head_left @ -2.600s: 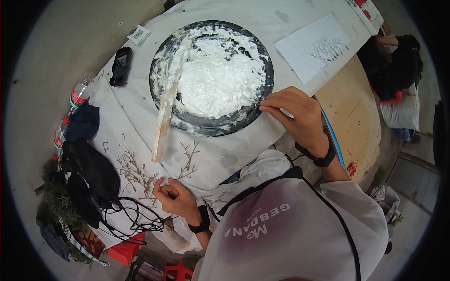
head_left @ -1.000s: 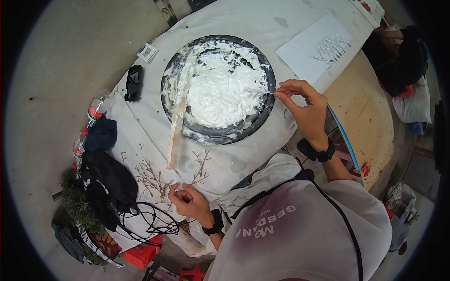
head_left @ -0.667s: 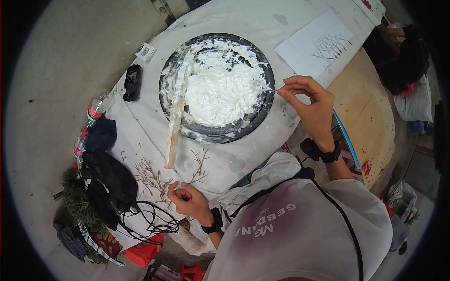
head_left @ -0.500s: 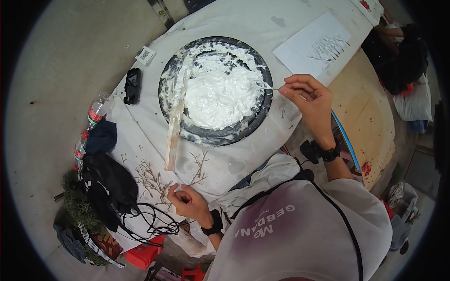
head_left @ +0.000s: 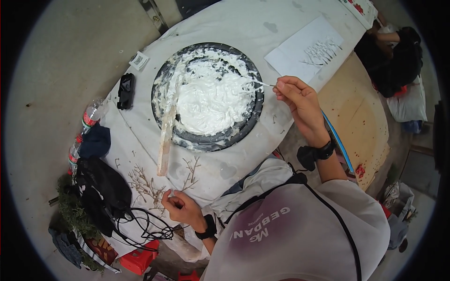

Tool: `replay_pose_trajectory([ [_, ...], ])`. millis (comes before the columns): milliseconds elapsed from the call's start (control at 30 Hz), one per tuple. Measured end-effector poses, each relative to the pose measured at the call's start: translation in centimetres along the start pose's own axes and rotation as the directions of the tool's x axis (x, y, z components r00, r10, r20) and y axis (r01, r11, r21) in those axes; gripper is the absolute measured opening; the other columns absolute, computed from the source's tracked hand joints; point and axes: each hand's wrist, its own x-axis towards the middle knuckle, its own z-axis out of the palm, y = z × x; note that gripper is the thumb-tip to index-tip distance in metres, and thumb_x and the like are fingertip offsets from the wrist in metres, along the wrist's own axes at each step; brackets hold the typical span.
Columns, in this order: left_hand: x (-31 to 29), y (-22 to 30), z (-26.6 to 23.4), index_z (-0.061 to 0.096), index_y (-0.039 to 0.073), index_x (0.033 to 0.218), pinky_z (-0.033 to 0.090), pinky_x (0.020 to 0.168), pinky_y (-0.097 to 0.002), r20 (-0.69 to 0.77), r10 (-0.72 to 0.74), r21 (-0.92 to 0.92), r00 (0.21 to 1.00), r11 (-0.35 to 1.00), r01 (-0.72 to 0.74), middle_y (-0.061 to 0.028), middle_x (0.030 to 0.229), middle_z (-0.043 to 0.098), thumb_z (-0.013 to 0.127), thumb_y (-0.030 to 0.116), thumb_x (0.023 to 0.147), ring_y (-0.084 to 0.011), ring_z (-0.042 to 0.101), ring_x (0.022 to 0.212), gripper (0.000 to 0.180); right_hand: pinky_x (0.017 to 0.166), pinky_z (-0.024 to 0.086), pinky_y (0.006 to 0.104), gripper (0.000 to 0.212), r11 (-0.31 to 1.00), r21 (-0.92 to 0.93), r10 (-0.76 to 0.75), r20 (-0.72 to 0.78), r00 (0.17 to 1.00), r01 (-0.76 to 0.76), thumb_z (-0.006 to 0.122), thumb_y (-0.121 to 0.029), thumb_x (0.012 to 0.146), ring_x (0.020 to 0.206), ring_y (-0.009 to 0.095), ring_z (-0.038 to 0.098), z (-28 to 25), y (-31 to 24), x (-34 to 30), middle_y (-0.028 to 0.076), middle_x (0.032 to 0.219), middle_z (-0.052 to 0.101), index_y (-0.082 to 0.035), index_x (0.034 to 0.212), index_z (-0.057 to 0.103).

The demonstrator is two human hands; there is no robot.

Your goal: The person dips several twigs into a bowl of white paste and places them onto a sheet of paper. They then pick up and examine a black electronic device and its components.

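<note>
Left hand (head_left: 182,207) curled by the bare twigs (head_left: 145,185), right hand (head_left: 300,98) pinching a coated twig (head_left: 266,84).
The left grip is loosely bent at the twigs on the tabletop (head_left: 225,182); whether it pinches anything, I cannot tell. Next, a stick (head_left: 166,143) leans across the rim of a black basin (head_left: 255,117) of white paste (head_left: 211,103); over its right rim lies the twig's whitened length, its other end pressed between the right grip's thumb and fingertips, beside a paper (head_left: 288,49) bearing more twigs.
</note>
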Motion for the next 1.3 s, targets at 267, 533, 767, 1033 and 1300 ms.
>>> replay_pose_trajectory([
  [267,0.8,-0.8,0.5,0.065,0.003,0.109,0.029,0.051,-0.0314,-0.004,0.060,0.034,0.998,0.998,-0.060,0.0013,0.062,0.039,0.064,0.004,0.100,-0.0113,0.035,0.055,0.009,0.090,0.057,0.0242,0.025,0.999,0.031,-0.022,-0.049,0.999,0.024,0.075,-0.009,0.099,0.099,0.013,0.072,-0.6,-1.0,0.2,0.008,0.108,0.077,0.001,0.122,0.070],
  [533,0.7,-0.8,-0.3,0.063,0.002,0.107,0.037,0.056,-0.0342,0.030,0.071,0.099,0.997,0.992,-0.074,-0.0055,0.071,0.048,0.059,0.009,0.107,-0.0171,0.042,0.063,0.008,0.092,0.056,0.0243,0.025,0.981,0.079,-0.164,-0.128,0.978,0.175,0.075,-0.007,0.099,0.101,0.013,0.071,-7.2,-4.1,3.2,0.007,0.112,0.076,0.001,0.122,0.069],
  [767,1.0,-0.5,-0.2,0.062,-0.001,0.111,0.043,0.060,-0.0351,0.012,0.290,0.074,0.957,0.954,-0.291,-0.0122,0.080,0.058,0.053,0.010,0.110,-0.0222,0.051,0.068,0.014,0.094,0.057,0.0261,0.022,0.885,-0.143,-0.462,-0.374,0.804,0.442,0.076,-0.005,0.097,0.103,0.015,0.073,-24.9,-9.9,12.9,0.011,0.113,0.079,0.004,0.117,0.071],
  [1033,0.3,-2.4,-2.0,0.065,-0.005,0.103,0.049,0.068,-0.0386,0.157,0.097,0.178,0.983,0.976,-0.125,-0.0186,0.086,0.064,0.054,0.000,0.096,-0.0280,0.061,0.074,0.014,0.096,0.058,0.0280,0.027,0.853,-0.420,-0.481,-0.404,0.778,0.309,0.077,-0.009,0.098,0.104,0.017,0.074,-32.5,-8.9,20.3,0.011,0.111,0.078,0.004,0.121,0.070],
  [1300,0.4,-0.6,-1.1,0.069,0.001,0.092,0.042,0.057,-0.0327,0.195,0.291,0.017,0.937,0.954,-0.300,-0.0090,0.081,0.060,0.074,0.002,0.082,-0.0212,0.054,0.065,0.011,0.105,0.057,0.0316,0.037,0.383,-0.921,-0.496,-0.146,0.856,0.065,0.068,-0.010,0.102,0.119,0.019,0.070,-44.7,-8.7,23.7,0.011,0.133,0.073,0.002,0.137,0.067],
])
